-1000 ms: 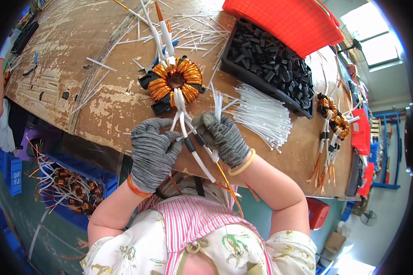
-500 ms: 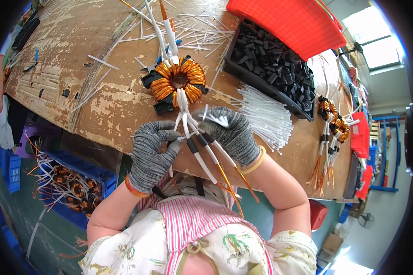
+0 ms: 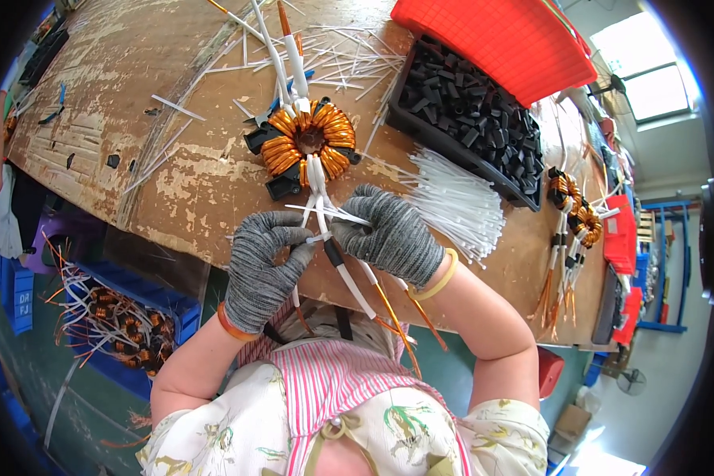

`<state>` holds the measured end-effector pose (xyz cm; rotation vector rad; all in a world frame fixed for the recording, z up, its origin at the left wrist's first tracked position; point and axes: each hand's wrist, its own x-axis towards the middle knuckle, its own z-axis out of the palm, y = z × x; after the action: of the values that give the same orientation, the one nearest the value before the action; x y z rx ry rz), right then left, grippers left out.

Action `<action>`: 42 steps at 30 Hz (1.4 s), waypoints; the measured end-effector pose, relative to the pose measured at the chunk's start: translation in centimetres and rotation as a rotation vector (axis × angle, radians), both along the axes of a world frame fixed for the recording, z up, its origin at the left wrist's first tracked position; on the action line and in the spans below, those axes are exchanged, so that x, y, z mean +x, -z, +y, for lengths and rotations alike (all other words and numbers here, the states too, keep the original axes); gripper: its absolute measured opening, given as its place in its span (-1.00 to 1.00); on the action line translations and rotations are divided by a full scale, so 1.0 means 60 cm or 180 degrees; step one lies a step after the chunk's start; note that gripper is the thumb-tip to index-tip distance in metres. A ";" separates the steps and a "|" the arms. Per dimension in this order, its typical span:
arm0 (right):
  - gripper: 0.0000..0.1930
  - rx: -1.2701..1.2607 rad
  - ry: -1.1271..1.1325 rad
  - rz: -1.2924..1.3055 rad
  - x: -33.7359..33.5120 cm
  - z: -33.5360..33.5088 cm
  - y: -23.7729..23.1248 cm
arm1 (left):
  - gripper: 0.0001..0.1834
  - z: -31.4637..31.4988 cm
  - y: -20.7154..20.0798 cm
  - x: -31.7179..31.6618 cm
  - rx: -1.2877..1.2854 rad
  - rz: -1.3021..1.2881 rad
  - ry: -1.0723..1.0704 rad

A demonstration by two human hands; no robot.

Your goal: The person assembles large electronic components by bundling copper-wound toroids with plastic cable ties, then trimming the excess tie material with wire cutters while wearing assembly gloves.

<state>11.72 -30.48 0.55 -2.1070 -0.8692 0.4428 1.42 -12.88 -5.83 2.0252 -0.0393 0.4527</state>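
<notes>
A toroidal coil [image 3: 337, 143] of thick orange copper wire, with black plastic pieces at its edge, lies on the table. White-sleeved leads [image 3: 317, 186] run from its near side toward me; black sleeves [image 3: 334, 254] sit on them, and bare copper ends hang past the table edge. My left hand [image 3: 263, 266], in a grey knitted glove, is pinched on a white cable tie [image 3: 317, 238] beside the leads. In the same kind of glove, my right hand [image 3: 393, 238] pinches white cable ties [image 3: 333, 213] that lie across the leads. Its palm covers part of the leads.
A pile of white cable ties [image 3: 460, 206] lies right of my hand. Behind it stand a black bin of short black sleeves [image 3: 472, 103] and a red basket [image 3: 492, 40]. More coils [image 3: 575, 206] lie far right; a blue crate [image 3: 186, 313] of coils stands lower left.
My right hand has turned and shifted slightly; the ties in it now point left across the leads instead of sticking up. My left hand and the coil have stayed nearly still.
</notes>
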 end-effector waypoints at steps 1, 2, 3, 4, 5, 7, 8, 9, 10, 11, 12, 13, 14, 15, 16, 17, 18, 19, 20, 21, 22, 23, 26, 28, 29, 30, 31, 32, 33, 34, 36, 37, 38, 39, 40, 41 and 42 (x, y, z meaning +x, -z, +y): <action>-0.87 -0.0064 0.0035 0.0054 0.000 0.001 -0.001 | -0.79 0.000 -0.001 0.000 -0.0002 -0.0001 0.0002; -0.87 -0.0066 0.0037 0.0053 -0.001 0.002 -0.001 | -0.79 0.000 -0.002 0.001 0.0002 -0.0011 0.0007; -0.87 -0.0050 0.0025 -0.0023 -0.001 0.002 -0.001 | -0.79 -0.001 -0.004 0.001 0.0008 -0.0021 0.0012; -0.88 -0.0032 0.0010 -0.0096 0.000 0.002 0.000 | -0.79 0.000 -0.006 0.002 0.0008 -0.0019 0.0009; -0.88 -0.0031 0.0008 -0.0094 0.000 0.004 0.003 | -0.79 0.000 -0.009 0.004 0.0117 -0.0051 0.0011; -0.89 -0.0141 -0.0183 -0.0303 0.000 0.010 0.008 | -0.79 -0.003 -0.012 0.008 0.0226 -0.0087 0.0017; -0.89 -0.0142 -0.0179 -0.0306 -0.003 0.012 0.010 | -0.81 -0.006 -0.013 0.011 0.0024 -0.0061 0.0098; -0.82 -0.0089 -0.0213 -0.0229 -0.007 0.013 0.011 | -0.82 -0.007 -0.014 0.013 -0.0177 -0.0035 0.0179; -0.74 -0.0033 -0.0250 -0.0146 -0.009 0.014 0.013 | -0.82 -0.005 -0.018 0.014 -0.0175 -0.0032 0.0179; -0.76 0.0321 -0.0063 0.0447 -0.008 0.016 0.009 | -0.81 -0.001 -0.026 0.014 0.0135 -0.0199 0.0093; -0.76 0.0322 -0.0063 0.0451 -0.008 0.016 0.011 | -0.79 0.001 -0.030 0.014 0.0444 -0.0365 0.0007; -0.76 0.0490 0.0105 0.0642 -0.009 0.015 0.010 | -0.79 0.000 -0.030 0.014 0.0443 -0.0367 0.0003; -0.75 0.0657 0.0275 0.0834 -0.010 0.014 0.010 | -0.80 -0.002 -0.028 0.014 0.0352 -0.0407 0.0077; -0.75 0.0654 0.0271 0.0833 -0.013 0.014 0.012 | -0.80 -0.003 -0.027 0.014 0.0261 -0.0447 0.0151; -0.77 0.0692 0.0184 0.0860 -0.014 0.016 0.017 | -0.80 -0.003 -0.028 0.016 0.0261 -0.0450 0.0153; -0.78 0.0729 0.0097 0.0887 -0.014 0.016 0.020 | -0.81 -0.001 -0.031 0.019 0.0360 -0.0534 0.0111; -0.78 0.0729 0.0098 0.0885 -0.010 0.015 0.020 | -0.83 0.000 -0.035 0.021 0.0460 -0.0619 0.0068; -0.80 0.0704 -0.0124 0.0878 -0.003 0.013 0.019 | -0.83 0.004 -0.040 0.020 0.0458 -0.0617 0.0068; -0.82 0.0677 -0.0347 0.0870 0.003 0.012 0.019 | -0.85 0.011 -0.047 0.018 0.0600 -0.0472 0.0152; -0.82 0.0676 -0.0348 0.0874 0.007 0.011 0.022 | -0.87 0.016 -0.049 0.016 0.0741 -0.0326 0.0235; -0.81 0.0622 -0.0548 0.0553 0.010 0.011 0.026 | -0.87 0.018 -0.045 0.013 0.0743 -0.0328 0.0232; -0.81 0.0567 -0.0747 0.0232 0.013 0.011 0.029 | -0.89 0.018 -0.038 0.009 0.0436 -0.0335 0.0269; -0.82 0.0626 -0.0872 -0.0093 0.017 0.007 0.036 | -0.90 0.019 -0.050 -0.003 -0.0481 -0.0042 0.0260; -0.83 0.0306 -0.1024 -0.0487 0.031 -0.002 0.059 | -0.93 0.047 -0.068 -0.009 -0.1122 -0.0359 0.0745; -0.84 0.0272 -0.0925 -0.0465 0.030 -0.008 0.059 | -0.94 0.052 -0.071 -0.012 -0.0854 -0.0479 0.0867; -0.84 0.0265 -0.0928 -0.0465 0.030 -0.012 0.055 | -0.94 0.047 -0.071 -0.013 -0.0861 -0.0481 0.0865; -0.82 0.0108 -0.0920 -0.0516 0.029 -0.011 0.047 | -0.95 0.043 -0.072 -0.015 -0.1309 -0.0262 0.0716; -0.80 -0.0050 -0.0910 -0.0566 0.028 -0.009 0.044 | -0.95 0.041 -0.072 -0.017 -0.1755 -0.0040 0.0565; -0.80 -0.0048 -0.0913 -0.0565 0.023 -0.008 0.044 | -0.95 0.043 -0.073 -0.016 -0.1754 -0.0039 0.0561; -0.78 0.0191 -0.0696 -0.0300 0.016 -0.010 0.044 | -0.96 0.044 -0.076 -0.014 -0.1959 0.0049 0.0531; -0.75 0.0425 -0.0482 -0.0032 0.003 -0.010 0.035 | -0.89 0.046 -0.080 -0.010 -0.2367 0.0230 0.0468; -0.73 0.0301 -0.0324 0.0530 -0.003 -0.007 0.019 | -0.83 0.057 -0.068 -0.008 -0.2516 0.0440 0.0718; -0.70 0.0177 -0.0165 0.1091 -0.007 -0.003 0.006 | -0.83 0.054 -0.060 -0.009 -0.2518 0.0442 0.0718; -0.69 0.0096 -0.0344 0.0636 -0.010 0.004 0.002 | -0.83 0.048 -0.056 -0.011 -0.2700 0.0490 0.0772; -0.69 0.0101 -0.0336 0.0630 -0.012 0.009 0.008 | -0.83 0.042 -0.056 -0.010 -0.2877 0.0536 0.0837; -0.69 -0.0278 -0.0269 0.0060 -0.014 0.013 0.020 | -0.82 0.035 -0.057 -0.008 -0.3147 0.0441 0.1008; -0.69 -0.0655 -0.0199 -0.0511 -0.016 0.015 0.030 | -0.82 0.030 -0.057 -0.007 -0.3140 0.0440 0.1019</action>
<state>10.74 -29.59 -1.25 -2.3341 -1.0211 0.4148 0.97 -11.06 -2.39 1.0442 -0.0430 0.0781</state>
